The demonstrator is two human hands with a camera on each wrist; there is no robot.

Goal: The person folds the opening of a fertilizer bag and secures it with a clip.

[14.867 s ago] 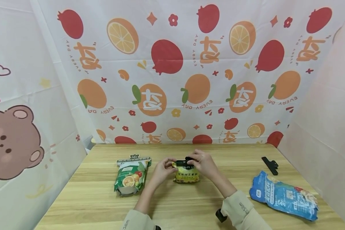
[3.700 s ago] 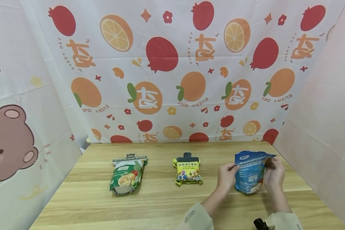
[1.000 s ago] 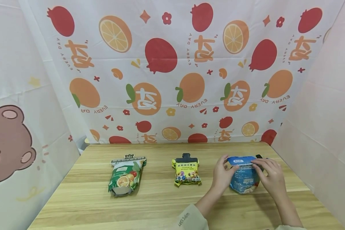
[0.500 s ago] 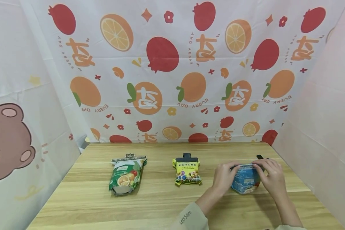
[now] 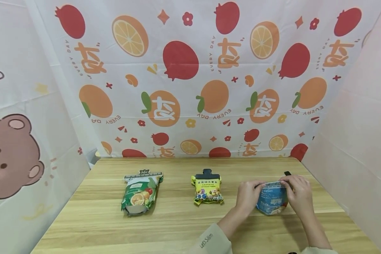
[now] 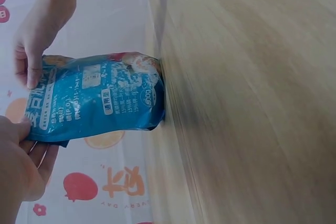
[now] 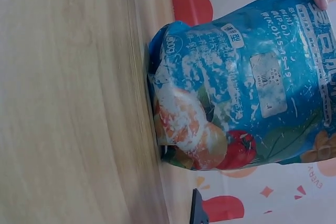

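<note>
A blue printed fertilizer bag (image 5: 272, 201) stands upright on the right of the table, its top folded over. My left hand (image 5: 248, 195) pinches the left end of the top edge, thumb in front. At the other end, my right hand (image 5: 300, 194) pinches the same edge. Both hands also show on the bag (image 6: 94, 95) in the left wrist view. Behind the right hand lies a black clip (image 5: 287, 173), mostly hidden in the head view; part of this clip (image 7: 197, 208) shows in the right wrist view.
A small yellow bag (image 5: 207, 192) with a black clip (image 5: 207, 175) across its top lies mid-table. Farther left is a green and white bag (image 5: 139, 197) under a ruler-patterned clip (image 5: 143, 175). Printed cloth (image 5: 190, 106) hangs behind the wooden table (image 5: 165, 229).
Earlier my hands were at the yellow bag's clip; the blue bag lay flat. Since then it was stood up. Over the last second its top flap folded back, and both hands pinched the fold.
</note>
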